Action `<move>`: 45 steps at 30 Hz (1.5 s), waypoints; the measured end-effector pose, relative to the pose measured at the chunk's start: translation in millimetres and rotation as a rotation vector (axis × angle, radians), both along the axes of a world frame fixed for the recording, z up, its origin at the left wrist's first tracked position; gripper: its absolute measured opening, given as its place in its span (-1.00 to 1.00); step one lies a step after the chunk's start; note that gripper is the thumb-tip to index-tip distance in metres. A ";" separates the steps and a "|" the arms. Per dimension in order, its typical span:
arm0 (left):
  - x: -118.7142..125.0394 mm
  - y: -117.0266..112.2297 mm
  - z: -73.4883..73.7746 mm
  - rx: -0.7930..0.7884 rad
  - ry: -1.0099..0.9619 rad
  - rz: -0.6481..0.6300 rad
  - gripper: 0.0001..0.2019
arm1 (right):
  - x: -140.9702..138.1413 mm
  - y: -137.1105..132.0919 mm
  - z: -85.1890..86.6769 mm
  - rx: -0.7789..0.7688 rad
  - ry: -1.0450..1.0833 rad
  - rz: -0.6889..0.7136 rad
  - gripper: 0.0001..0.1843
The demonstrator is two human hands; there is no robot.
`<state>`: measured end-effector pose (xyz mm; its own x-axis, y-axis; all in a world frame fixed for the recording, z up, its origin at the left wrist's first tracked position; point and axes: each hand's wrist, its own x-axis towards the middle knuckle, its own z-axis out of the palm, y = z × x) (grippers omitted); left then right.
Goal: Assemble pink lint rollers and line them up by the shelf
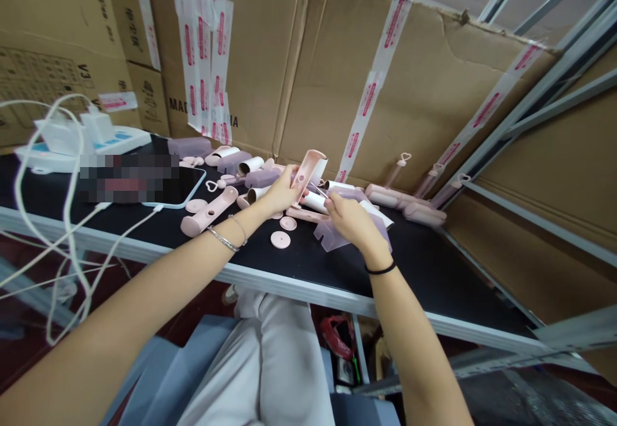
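My left hand [283, 193] is closed around a long pink plastic half-shell [306, 172], raised and tilted above the table. A whitish curved piece [318, 170] shows at the shell's right side. In my right hand [354, 219], closed in a pinch, is a thin metal tool [319, 190] that points at the shell; its exact kind cannot be made out. Beneath the hands lie a translucent purple piece [332, 238], a white tube [313, 203] and pink round discs [280, 239]. Left of them rests another pink half-shell [209, 213].
A power strip [137, 137] with white cables and a phone [186, 187] occupy the left side. Several pink cylinders with heart-shaped loops [400, 198] stand or lie at the back right. A cardboard wall [250, 60] closes the rear; metal shelf bars [540, 114] run along the right.
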<state>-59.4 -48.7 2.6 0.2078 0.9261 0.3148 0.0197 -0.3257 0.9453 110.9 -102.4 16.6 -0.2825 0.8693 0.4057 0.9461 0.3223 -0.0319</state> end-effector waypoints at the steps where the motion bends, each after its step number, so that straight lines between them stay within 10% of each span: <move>1: 0.1 -1.7 0.5 -0.024 -0.002 -0.022 -0.78 | -1.1 -2.2 1.5 -0.021 -0.010 -0.013 -0.68; 20: -0.7 3.4 -5.1 -0.071 0.168 0.012 -0.72 | -13.5 -8.0 3.5 0.033 -0.233 -0.243 -0.58; 28: -2.6 -0.9 -8.5 0.040 0.195 0.001 -0.21 | -12.0 -5.9 0.4 0.039 -0.227 -0.242 -0.56; 45: 2.8 3.3 -13.0 -0.063 0.035 -0.126 -0.87 | -7.9 -7.3 3.0 0.016 -0.202 -0.188 -0.57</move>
